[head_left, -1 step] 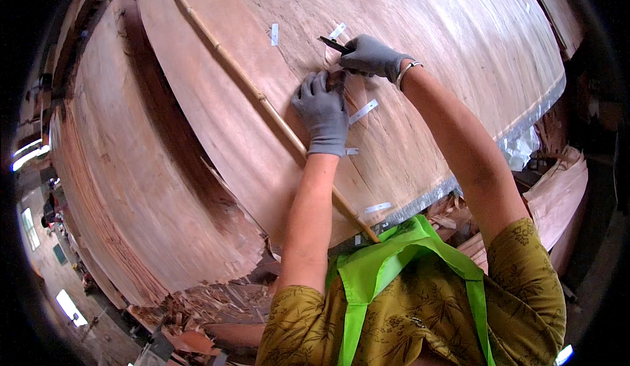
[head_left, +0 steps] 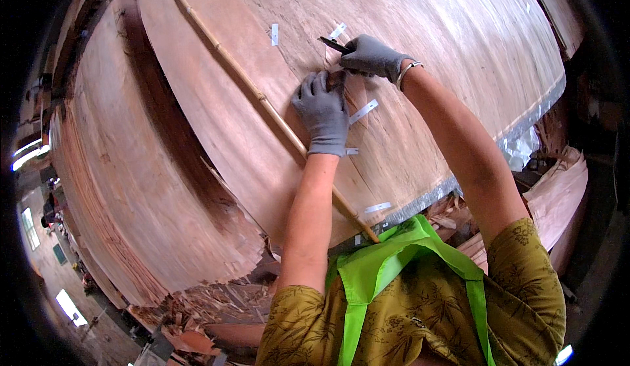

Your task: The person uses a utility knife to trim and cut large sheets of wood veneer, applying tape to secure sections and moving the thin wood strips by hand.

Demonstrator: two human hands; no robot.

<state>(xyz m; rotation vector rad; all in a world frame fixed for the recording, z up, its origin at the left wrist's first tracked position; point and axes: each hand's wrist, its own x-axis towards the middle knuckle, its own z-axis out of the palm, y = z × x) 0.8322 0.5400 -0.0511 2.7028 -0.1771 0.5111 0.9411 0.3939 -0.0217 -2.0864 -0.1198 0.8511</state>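
A broad, thin wood veneer sheet spreads out under my hands, with short strips of white tape stuck on it. My right hand, in a grey glove, is closed around a dark, narrow tool that looks like a utility knife; its tip points up and left. Close beside it, my left hand, also gloved in grey, rests on the sheet with fingers bent. A small brown piece of veneer shows at its fingertips, apparently pinched. One tape strip lies just right of my left hand.
A long bamboo pole lies across the sheet, left of my left hand. Further left stands a stack of veneer sheets. Veneer scraps are heaped below it. Clear plastic hangs by the sheet's right front edge.
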